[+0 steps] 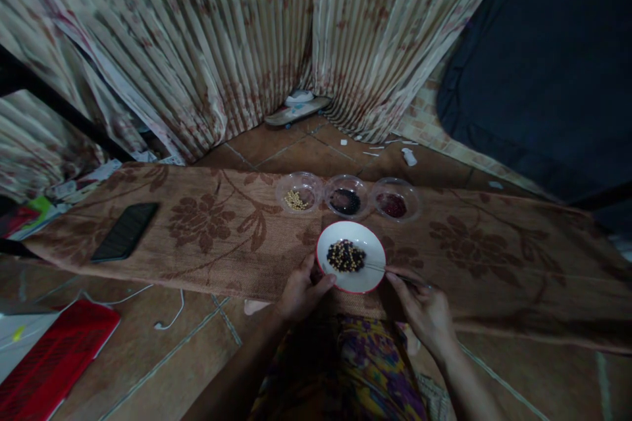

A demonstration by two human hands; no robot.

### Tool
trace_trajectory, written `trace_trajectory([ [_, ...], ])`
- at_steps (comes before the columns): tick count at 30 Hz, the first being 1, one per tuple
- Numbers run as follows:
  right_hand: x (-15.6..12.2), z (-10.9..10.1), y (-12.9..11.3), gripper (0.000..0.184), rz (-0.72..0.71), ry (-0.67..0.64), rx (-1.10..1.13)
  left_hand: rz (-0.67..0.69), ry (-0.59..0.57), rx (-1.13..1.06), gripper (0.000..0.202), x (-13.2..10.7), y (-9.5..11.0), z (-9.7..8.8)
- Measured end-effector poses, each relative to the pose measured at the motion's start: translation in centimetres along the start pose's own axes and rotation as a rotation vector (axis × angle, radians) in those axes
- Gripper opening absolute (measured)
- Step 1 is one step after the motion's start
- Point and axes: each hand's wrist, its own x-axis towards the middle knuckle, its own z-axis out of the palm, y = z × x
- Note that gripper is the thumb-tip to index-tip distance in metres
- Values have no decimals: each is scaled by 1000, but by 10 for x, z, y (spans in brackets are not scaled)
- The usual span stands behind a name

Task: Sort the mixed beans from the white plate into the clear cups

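Observation:
A white bowl with a red rim [322, 237] rests on the cloth-covered bench, a mix of dark and pale yellow beans [346, 255] heaped inside. My left hand [302, 291] grips its near left edge, thumb on the rim. In my right hand [425, 308] are slim metal tweezers [375, 268], pinched between the fingers, their tips reaching over the right rim to the beans. Just beyond the bowl stand three clear plastic cups in a row: one with yellow beans [295, 200], one with black beans [345, 202], one with dark red beans [392, 205].
The bench wears a brown flower-patterned cloth [237, 256]. A black phone [125, 231] lies on its left part. Behind are a skateboard [299, 110], striped curtains [237, 46] and small white litter [409, 156] on the tiles. A red slotted object [59, 355] lies at lower left.

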Motion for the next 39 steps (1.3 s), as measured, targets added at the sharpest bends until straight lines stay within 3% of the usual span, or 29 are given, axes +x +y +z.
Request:
trace_trajectory([
  [39, -5, 6, -1, 29, -39, -4, -15, 0, -25, 56, 52, 1, -4, -2],
])
